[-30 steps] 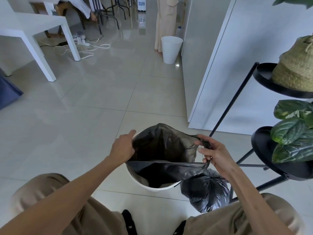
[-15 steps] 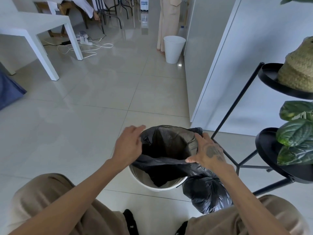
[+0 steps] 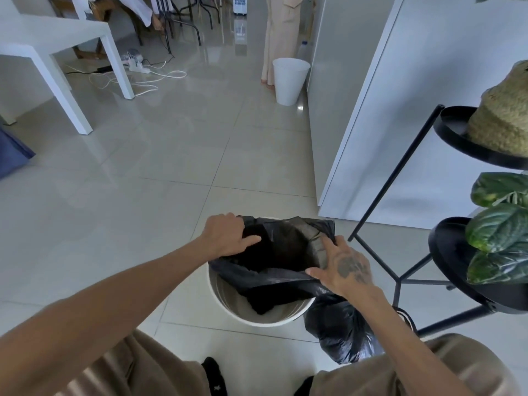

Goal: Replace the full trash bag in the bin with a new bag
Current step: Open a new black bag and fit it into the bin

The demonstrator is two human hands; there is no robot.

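Both bare arms reach forward and down from the bottom corners, elbows a bit bent, hands angled in toward each other at about 12 o'clock. The left hand (image 3: 227, 237) is knuckles-up with fingers curled and the thumb poking out toward 3 o'clock. The right hand (image 3: 344, 268) lies palm-down, fingers spread, thumb toward 9 o'clock, tattoo on its back.

New bag (image 3: 281, 247) mouth now spread wider than one second ago, far edge reaching back rim of bin (image 3: 258, 318) instead of bunched upright above it. Left hand (image 3: 227, 238) shifts from bag's near-left corner to far-left rim, fingers draped over plastic. Right hand (image 3: 344, 267) turns palm-down, back of hand now facing camera, pressing bag edge at right rim rather than pinching it up. Bag sits lower in bin.
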